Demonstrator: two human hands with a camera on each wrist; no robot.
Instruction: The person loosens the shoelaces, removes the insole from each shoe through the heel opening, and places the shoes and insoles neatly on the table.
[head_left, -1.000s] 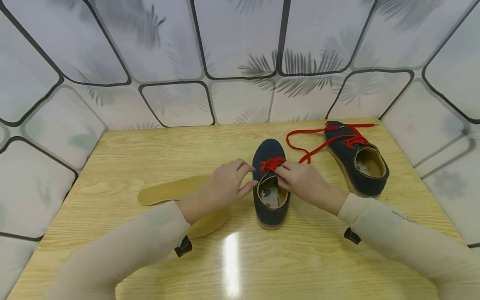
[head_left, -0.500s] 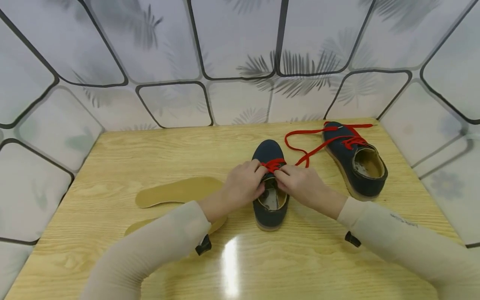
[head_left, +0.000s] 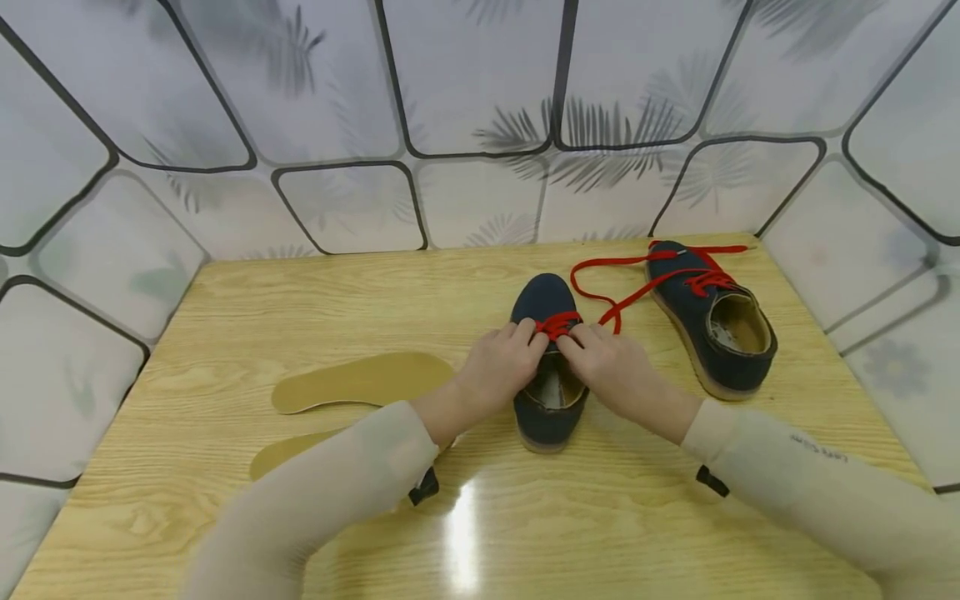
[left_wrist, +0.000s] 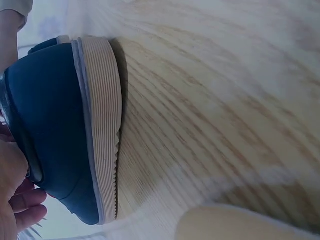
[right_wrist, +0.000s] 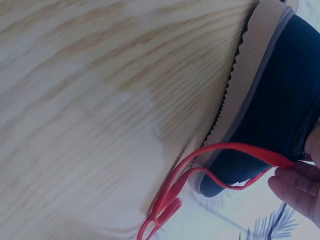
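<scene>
A navy canvas shoe (head_left: 543,297) with red laces (head_left: 557,325) lies on the table, toe pointing away. My left hand (head_left: 498,362) grips the left edge of its lacing flap, fingers curled over the front of the opening. On the opposite edge, my right hand (head_left: 615,367) pinches the flap beside the laces. The left wrist view gives the shoe's side (left_wrist: 50,115) and ribbed pale sole, with the left fingers (left_wrist: 27,202) at the collar. From the right wrist, a red lace (right_wrist: 232,146) runs from near the right fingers (right_wrist: 295,192) down to the table. Both thumb tips are partly hidden.
A second navy shoe (head_left: 738,367) with long loose red laces (head_left: 633,300) stands at the back right. Two tan insoles, one farther (head_left: 352,383) and one nearer (head_left: 292,452), lie left of the hands, the nearer partly under the left sleeve. Patterned fabric walls (head_left: 480,200) border the wooden table.
The left hand has moved right from beside the shoe and taken hold of its lacing flap. The right hand has kept its place there. The shoe has shifted slightly right.
</scene>
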